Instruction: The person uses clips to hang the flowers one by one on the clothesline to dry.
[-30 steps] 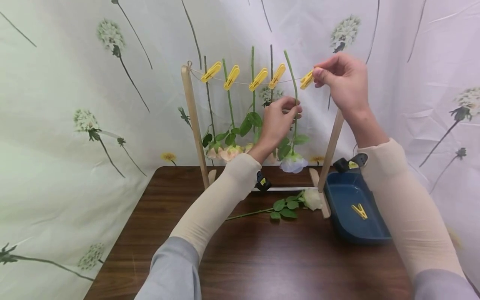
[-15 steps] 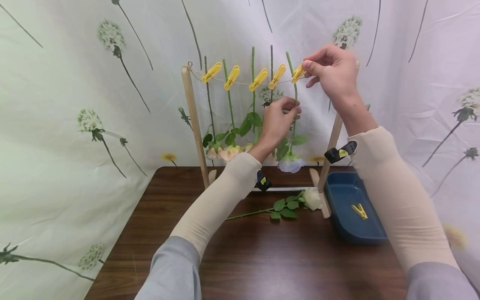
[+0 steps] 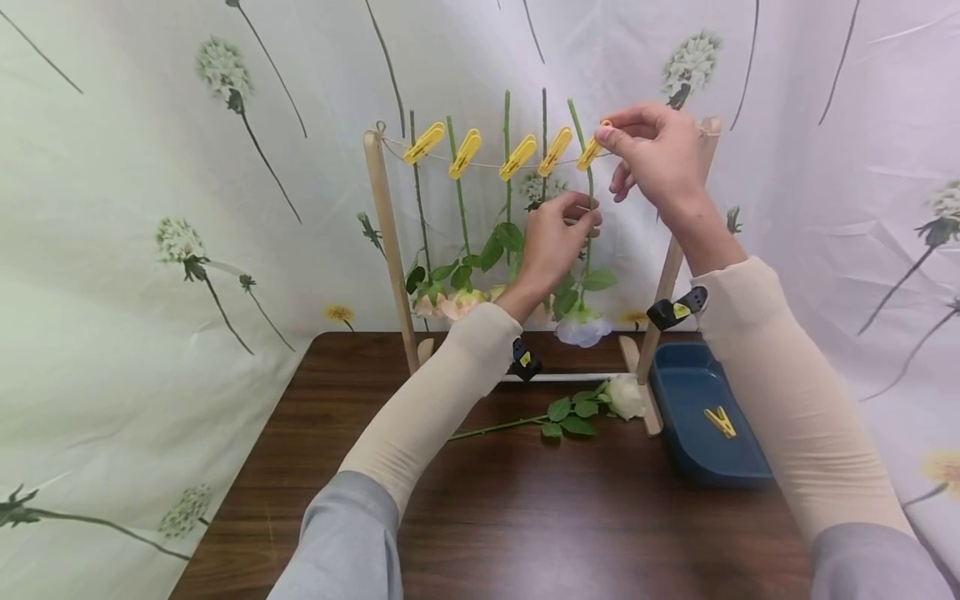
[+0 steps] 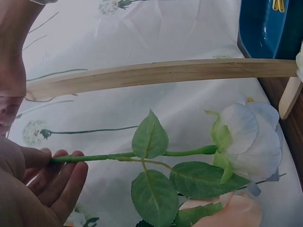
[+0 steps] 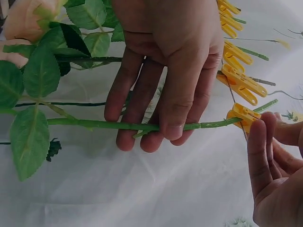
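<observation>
My left hand (image 3: 553,237) pinches the green stem of a pale bluish-white rose (image 3: 583,327) between thumb and fingers; the flower hangs head down. With thumb and fingertips, my right hand (image 3: 666,158) pinches a yellow clothespin (image 3: 587,157) at the upper stem, where the thin string crosses it. In the right wrist view this clothespin (image 5: 242,115) has its jaws over the stem and string. Leaves and the bluish-white bloom (image 4: 251,137) show fully in the left wrist view. Several other yellow clothespins (image 3: 517,158) hold upside-down peach roses (image 3: 461,304) along the string, partly hidden by my left arm.
The string spans two wooden posts (image 3: 386,250) joined by a white bar (image 3: 577,378) low down. A white rose (image 3: 625,397) lies on the brown table (image 3: 525,517). At right, a blue bin (image 3: 675,450) contains one yellow clothespin (image 3: 720,422). Flower-printed cloth hangs behind.
My right hand has moved left with the clothespin, from beside the stem onto the stem and string. My left hand keeps its hold on the rose's stem, almost unmoved.
</observation>
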Motion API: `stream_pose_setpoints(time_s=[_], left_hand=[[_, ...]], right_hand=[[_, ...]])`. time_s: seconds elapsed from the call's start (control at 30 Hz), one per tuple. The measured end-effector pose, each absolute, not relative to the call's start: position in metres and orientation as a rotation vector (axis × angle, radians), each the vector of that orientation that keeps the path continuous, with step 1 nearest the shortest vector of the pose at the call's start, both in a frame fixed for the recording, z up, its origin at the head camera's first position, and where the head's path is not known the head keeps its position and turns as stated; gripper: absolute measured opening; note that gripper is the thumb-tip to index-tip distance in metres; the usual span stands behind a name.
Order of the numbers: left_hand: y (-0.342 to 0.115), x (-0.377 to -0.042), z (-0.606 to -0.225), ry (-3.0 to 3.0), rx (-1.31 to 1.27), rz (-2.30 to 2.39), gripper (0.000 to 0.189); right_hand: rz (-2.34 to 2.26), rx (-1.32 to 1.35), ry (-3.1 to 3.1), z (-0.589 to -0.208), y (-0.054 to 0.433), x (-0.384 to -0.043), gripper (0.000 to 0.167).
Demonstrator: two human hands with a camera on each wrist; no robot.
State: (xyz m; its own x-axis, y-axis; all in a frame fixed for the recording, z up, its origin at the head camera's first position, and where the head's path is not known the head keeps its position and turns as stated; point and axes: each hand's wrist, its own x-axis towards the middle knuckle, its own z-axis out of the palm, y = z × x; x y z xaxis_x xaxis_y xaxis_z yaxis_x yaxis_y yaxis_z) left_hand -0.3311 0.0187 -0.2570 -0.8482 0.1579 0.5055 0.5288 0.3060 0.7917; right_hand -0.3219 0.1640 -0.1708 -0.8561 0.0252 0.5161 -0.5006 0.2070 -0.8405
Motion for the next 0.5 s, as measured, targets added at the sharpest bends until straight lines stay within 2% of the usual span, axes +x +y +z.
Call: stream_pose_setpoints(time_s=[0.13,0.37,0.5], left_hand=[[0.019,-0.331,-0.257,-2.270,-0.620,-1.534,0.022],[0.019,-0.330,-0.257,-2.276,-0.623,-1.529,0.022],[0.018,-0.329,-0.257,-2.291,-0.614,-1.526,0.023]], right_hand=[[1.678,0.461,-2.072,-0.173,0.166,-0.321,0.022],[1.645,0.475,-2.076,-0.175,0.166,-0.315,0.035],[1.654,0.456,-2.039,-0.177,0.167,-0.311,0.035]])
